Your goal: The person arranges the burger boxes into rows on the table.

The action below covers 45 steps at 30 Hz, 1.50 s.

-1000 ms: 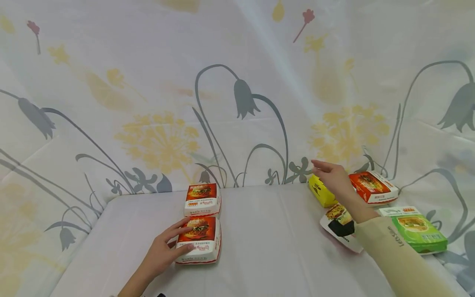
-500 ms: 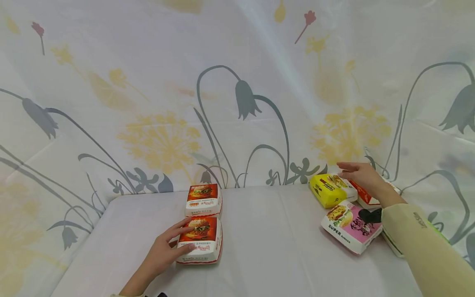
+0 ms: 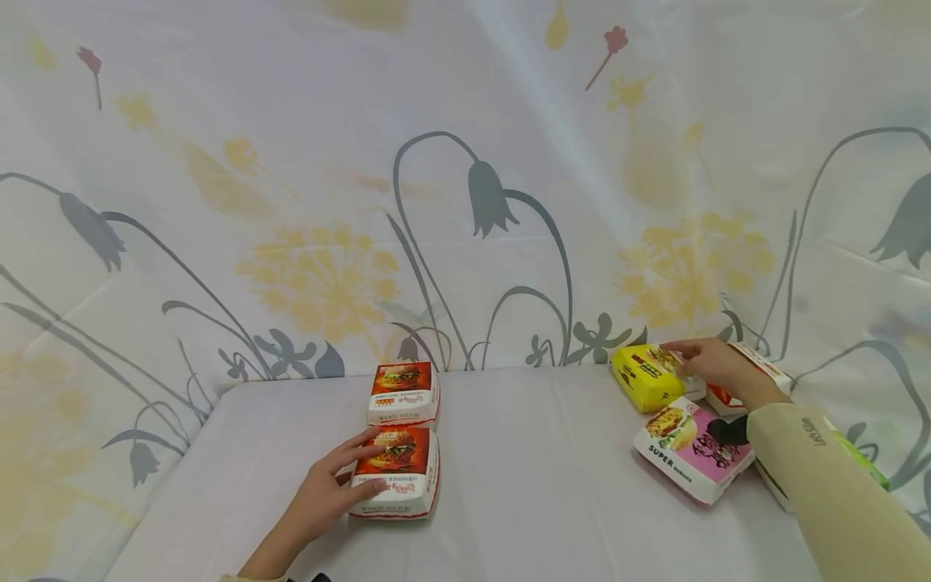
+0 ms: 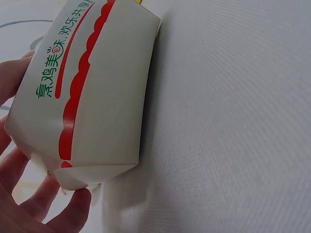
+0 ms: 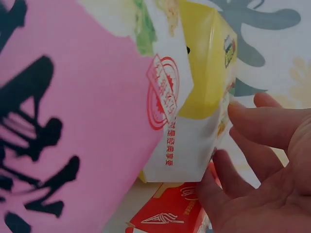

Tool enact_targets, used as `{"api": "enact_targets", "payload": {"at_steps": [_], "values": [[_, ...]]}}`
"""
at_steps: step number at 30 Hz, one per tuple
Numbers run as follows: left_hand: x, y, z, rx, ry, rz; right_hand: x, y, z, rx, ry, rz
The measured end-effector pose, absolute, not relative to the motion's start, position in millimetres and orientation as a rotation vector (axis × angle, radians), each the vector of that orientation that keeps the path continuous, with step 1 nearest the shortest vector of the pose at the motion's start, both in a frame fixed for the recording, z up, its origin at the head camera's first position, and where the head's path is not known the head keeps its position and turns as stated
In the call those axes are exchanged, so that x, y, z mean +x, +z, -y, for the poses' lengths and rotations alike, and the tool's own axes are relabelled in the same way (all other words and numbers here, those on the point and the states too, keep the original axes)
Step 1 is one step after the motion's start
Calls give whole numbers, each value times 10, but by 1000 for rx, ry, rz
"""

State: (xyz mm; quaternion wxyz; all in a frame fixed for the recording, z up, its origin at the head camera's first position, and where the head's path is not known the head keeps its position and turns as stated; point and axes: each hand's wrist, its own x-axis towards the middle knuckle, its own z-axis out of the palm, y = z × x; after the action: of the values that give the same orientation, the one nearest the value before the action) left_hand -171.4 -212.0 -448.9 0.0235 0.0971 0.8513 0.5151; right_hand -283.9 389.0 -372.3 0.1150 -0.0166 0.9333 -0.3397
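In the head view, my left hand (image 3: 323, 485) rests on the front red-and-white burger box (image 3: 396, 473), its thumb and fingers bent about the near left part. The left wrist view shows fingertips (image 4: 80, 194) at a corner of that white box side (image 4: 112, 111). A second red-and-white burger box (image 3: 402, 394) stands directly behind. My right hand (image 3: 720, 368) reaches over the yellow burger box (image 3: 646, 378). In the right wrist view, its fingers (image 5: 262, 121) are loosely spread at the edge of the yellow box (image 5: 204, 63), touching or nearly touching it.
A pink SUPER burger box (image 3: 698, 449) lies in front of the yellow one. Behind my right hand and sleeve are a red burger box (image 3: 760, 364) and a green one (image 3: 861, 457), both partly hidden. A white cloth (image 3: 524, 501) covers the table; a flower-printed curtain (image 3: 465, 202) rises behind.
My right hand has moved right and then lowered to the yellow box, uncovering the pink box and covering more of the red and green ones. My left hand stays on its box.
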Motion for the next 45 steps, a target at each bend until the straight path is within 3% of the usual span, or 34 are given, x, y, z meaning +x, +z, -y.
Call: {"api": "enact_targets", "payload": {"at_steps": [14,21,37,45], "values": [[-1708,-4503,2124,342,1596,-2643,-2879,-3742,-3810,-122,-790,-2792],[-1702,-4494,2114,324,1587,-2642,-2848,-3683,-3596,-157,-880,-2697],[-1712,-4500,2115,353,1594,-2633,-2930,-3747,-3098,-504,-711,-2738],[-1709,-4488,2101,318,1577,-2640,-2966,-3796,-2827,-510,-685,-2827]]}}
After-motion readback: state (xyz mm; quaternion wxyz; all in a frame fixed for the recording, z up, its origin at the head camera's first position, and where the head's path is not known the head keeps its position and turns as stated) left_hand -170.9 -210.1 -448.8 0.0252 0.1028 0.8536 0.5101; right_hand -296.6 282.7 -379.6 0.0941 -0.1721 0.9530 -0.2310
